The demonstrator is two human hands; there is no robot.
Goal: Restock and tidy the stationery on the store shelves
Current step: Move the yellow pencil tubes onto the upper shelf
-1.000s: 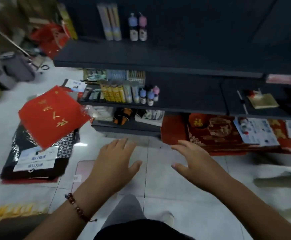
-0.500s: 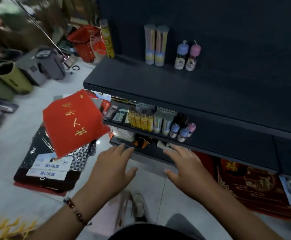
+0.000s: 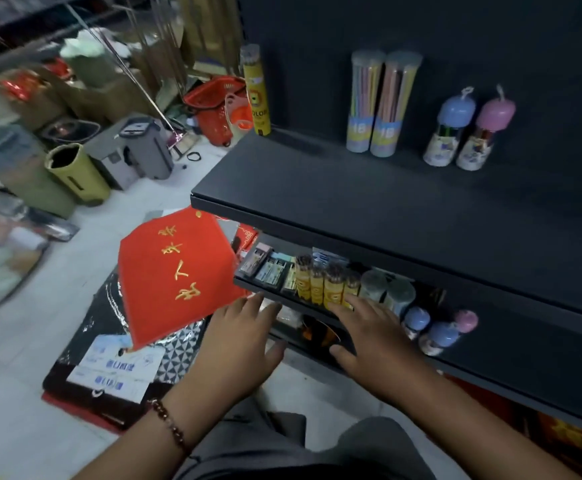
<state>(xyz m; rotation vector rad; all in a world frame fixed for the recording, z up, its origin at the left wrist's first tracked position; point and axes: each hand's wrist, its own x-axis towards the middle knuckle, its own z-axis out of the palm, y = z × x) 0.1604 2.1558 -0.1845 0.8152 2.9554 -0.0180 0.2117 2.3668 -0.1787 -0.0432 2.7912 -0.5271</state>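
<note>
Here, both hands [image 3: 237, 348] (empty) outstretched

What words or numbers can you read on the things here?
"OLOR": on the yellow tube at the top shelf's left end; its first letter is hidden.
"18": on the two clear pencil tubes; blurred, so not sure.
Gold brush characters on the red mat: too blurred to read.
White labels on the black packs on the floor: blurred.
Small yellow tubes on the lower shelf: print too small.

Pencil tubes [image 3: 381, 105] on top shelf [image 3: 369, 202]
</note>
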